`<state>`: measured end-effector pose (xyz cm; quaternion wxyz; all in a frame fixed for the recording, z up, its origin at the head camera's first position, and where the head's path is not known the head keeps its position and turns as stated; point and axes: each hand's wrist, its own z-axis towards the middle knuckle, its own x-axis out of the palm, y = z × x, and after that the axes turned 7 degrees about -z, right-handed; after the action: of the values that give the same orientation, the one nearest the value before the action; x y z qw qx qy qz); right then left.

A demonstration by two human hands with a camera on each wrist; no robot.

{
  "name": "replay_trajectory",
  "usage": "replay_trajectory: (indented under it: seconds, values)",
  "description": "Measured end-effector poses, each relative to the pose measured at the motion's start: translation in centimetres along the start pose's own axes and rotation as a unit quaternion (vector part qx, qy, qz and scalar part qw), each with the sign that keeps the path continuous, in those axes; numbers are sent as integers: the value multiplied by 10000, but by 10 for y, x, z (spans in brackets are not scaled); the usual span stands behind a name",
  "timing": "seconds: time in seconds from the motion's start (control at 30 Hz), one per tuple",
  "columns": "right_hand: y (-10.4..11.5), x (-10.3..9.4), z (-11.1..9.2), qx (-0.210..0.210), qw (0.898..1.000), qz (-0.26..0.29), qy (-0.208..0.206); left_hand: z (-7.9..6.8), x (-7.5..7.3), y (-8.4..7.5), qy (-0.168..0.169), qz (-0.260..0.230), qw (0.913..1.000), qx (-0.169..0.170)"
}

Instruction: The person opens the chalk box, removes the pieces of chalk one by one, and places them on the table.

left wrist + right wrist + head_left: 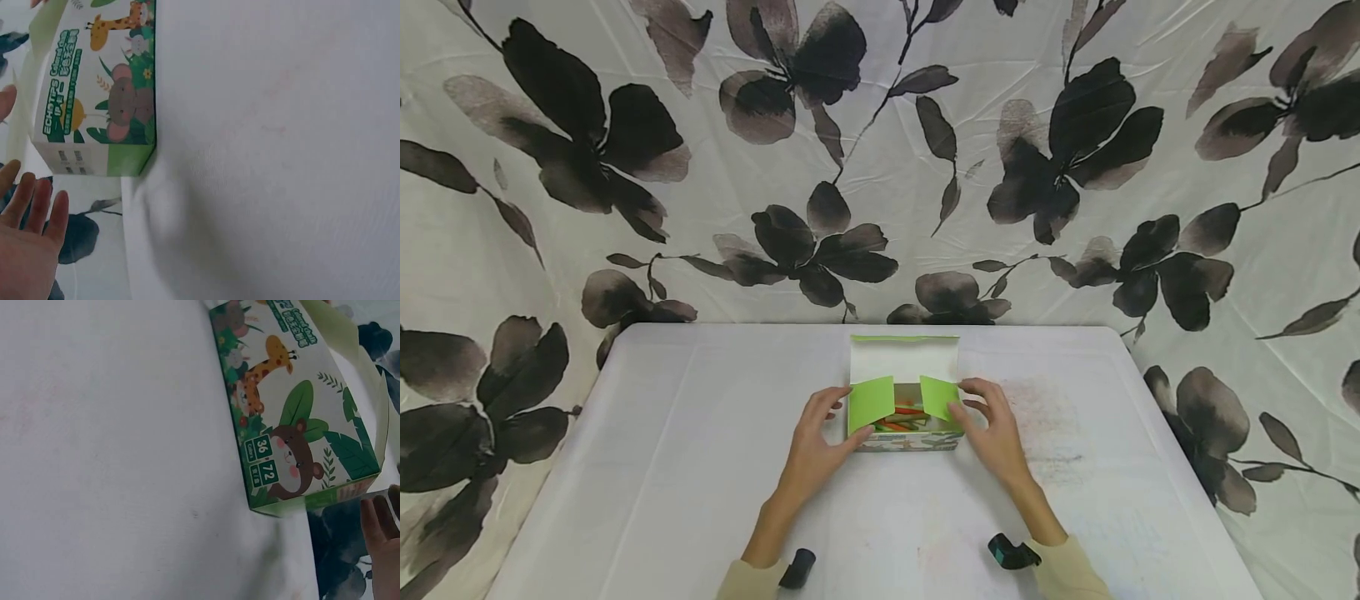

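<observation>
A cardboard chalk box [908, 442], printed with cartoon animals, stands near the far edge of the table with its lid [904, 360] raised at the back. Its two green side flaps [871, 402] tilt partly over the opening, and colored sticks [906, 418] show between them. On the left, my left hand [822, 442] spreads round the box's end, thumb by the front corner and fingertips by the left flap. My right hand [996, 433] is at the other end, its thumb touching the right flap [940, 398]. Both wrist views show the box front [94, 81] and straight fingers beside its ends.
A white cloth covers the table [700, 467], with faint colored smudges [1037, 417] to the right of the box. Behind hangs a flower-print curtain [880, 167]. Dark wrist devices [1013, 552] sit at both cuffs.
</observation>
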<state>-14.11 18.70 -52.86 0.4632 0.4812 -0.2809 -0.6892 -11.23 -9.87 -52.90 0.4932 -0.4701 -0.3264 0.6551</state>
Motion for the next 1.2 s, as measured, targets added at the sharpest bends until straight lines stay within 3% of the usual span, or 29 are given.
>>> replay_trajectory:
  seconds: [0.23,0.4,0.63,0.8,1.0,1.2]
  values:
    - [26,-1,-9,-685,9970,-347,113,-5,7,-3,-227,-92,9997,-2]
    - [38,-2,-12,-558,9973,-467,62,-6,12,-2,-267,-148,9995,120]
    - [34,1,-14,-462,9974,-556,13,-5,12,-6,-346,-20,9992,177]
    - [26,2,-13,-523,9981,-328,26,-6,10,-5,-360,120,9988,324]
    - [6,-4,-16,-87,9992,324,227,-10,6,-3,-411,110,9979,498]
    - [-2,-15,-21,561,9925,1019,377,-18,3,-4,-601,-174,9979,145]
